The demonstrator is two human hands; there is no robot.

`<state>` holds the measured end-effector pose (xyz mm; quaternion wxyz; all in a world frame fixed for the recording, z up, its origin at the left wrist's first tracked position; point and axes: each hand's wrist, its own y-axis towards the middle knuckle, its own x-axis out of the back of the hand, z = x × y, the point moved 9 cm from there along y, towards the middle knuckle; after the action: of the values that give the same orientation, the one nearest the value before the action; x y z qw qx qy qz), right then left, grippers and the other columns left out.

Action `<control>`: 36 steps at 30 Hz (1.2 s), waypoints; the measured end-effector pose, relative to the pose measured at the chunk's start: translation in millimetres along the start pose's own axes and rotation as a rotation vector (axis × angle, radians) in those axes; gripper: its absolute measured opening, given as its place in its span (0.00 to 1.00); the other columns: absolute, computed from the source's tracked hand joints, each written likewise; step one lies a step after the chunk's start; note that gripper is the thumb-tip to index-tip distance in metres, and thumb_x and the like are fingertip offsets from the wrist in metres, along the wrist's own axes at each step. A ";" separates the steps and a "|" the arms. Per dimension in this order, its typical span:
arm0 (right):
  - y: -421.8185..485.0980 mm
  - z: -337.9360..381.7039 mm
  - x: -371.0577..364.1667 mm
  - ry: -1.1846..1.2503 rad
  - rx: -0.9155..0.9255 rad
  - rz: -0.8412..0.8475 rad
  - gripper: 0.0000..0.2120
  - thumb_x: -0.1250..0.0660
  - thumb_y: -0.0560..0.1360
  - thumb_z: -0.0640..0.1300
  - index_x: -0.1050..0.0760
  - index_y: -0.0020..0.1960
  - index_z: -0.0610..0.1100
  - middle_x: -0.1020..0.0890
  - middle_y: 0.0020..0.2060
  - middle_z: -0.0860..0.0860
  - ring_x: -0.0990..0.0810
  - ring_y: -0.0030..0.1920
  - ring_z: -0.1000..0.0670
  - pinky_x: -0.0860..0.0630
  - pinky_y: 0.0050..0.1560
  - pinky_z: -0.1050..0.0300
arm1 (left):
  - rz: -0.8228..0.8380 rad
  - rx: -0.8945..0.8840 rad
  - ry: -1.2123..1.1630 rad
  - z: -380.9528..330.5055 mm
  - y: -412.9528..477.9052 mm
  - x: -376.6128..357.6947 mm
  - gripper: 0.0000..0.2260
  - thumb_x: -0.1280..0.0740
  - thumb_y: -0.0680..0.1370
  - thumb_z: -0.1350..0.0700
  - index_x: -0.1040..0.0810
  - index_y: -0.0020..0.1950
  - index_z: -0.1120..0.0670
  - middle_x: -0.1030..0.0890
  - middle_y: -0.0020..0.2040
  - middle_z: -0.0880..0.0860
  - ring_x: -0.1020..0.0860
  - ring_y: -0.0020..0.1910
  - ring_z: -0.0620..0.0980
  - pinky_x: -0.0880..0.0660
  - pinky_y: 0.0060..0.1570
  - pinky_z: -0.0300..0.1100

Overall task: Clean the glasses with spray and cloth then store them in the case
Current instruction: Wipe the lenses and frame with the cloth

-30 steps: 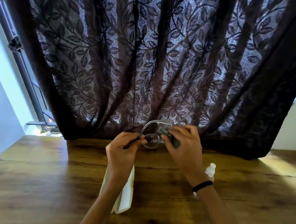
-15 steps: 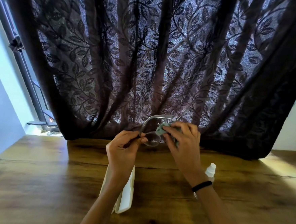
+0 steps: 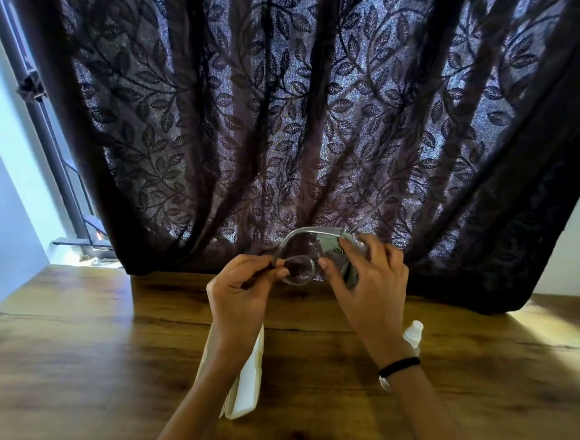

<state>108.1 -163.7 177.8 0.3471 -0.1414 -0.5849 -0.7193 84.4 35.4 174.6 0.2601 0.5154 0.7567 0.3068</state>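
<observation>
Clear-framed glasses (image 3: 299, 269) are held up in front of the curtain, above the table's far edge. My left hand (image 3: 242, 288) pinches the frame at its left side. My right hand (image 3: 366, 280) presses a grey-green cloth (image 3: 342, 258) around the right lens, thumb in front and fingers behind. A white glasses case (image 3: 248, 385) lies open on the wooden table (image 3: 84, 343) under my left forearm. The small white spray bottle (image 3: 414, 333) stands on the table behind my right wrist, partly hidden.
A dark leaf-patterned curtain (image 3: 289, 116) hangs along the table's far edge and drapes onto it at the right. A window frame and pale wall show at the left.
The glasses and both hands have lifted slightly, and my right fingers have shifted the cloth over the right lens. Case and bottle have not moved.
</observation>
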 end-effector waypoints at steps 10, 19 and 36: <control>-5.6 9.4 13.3 0.215 0.036 -0.156 0.12 0.26 0.67 0.49 0.20 0.40 0.40 0.21 0.38 0.46 0.27 0.42 0.45 0.28 0.39 0.50 | 0.008 0.017 0.029 1.4 -2.1 -1.6 0.08 0.28 0.66 0.66 0.19 0.44 0.62 0.18 0.40 0.50 0.19 0.40 0.39 0.24 0.41 0.29; -1.9 11.7 0.1 0.381 0.081 -0.057 0.11 0.28 0.69 0.40 0.20 0.52 0.44 0.21 0.51 0.47 0.34 0.53 0.51 0.26 0.50 0.49 | -0.001 0.063 0.012 1.0 -3.4 -1.7 0.11 0.28 0.66 0.71 0.19 0.44 0.58 0.19 0.39 0.50 0.20 0.39 0.38 0.25 0.41 0.28; -5.3 9.8 10.9 0.150 0.052 -0.121 0.13 0.25 0.66 0.49 0.18 0.45 0.40 0.19 0.43 0.45 0.25 0.45 0.42 0.25 0.41 0.47 | -0.019 0.114 -0.002 4.7 -8.4 -1.2 0.10 0.28 0.66 0.70 0.19 0.44 0.60 0.19 0.39 0.52 0.20 0.39 0.38 0.25 0.41 0.28</control>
<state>94.8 -157.8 183.2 0.3496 -0.0427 -0.5831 -0.7321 82.9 32.8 165.3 0.2339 0.5227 0.7775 0.2600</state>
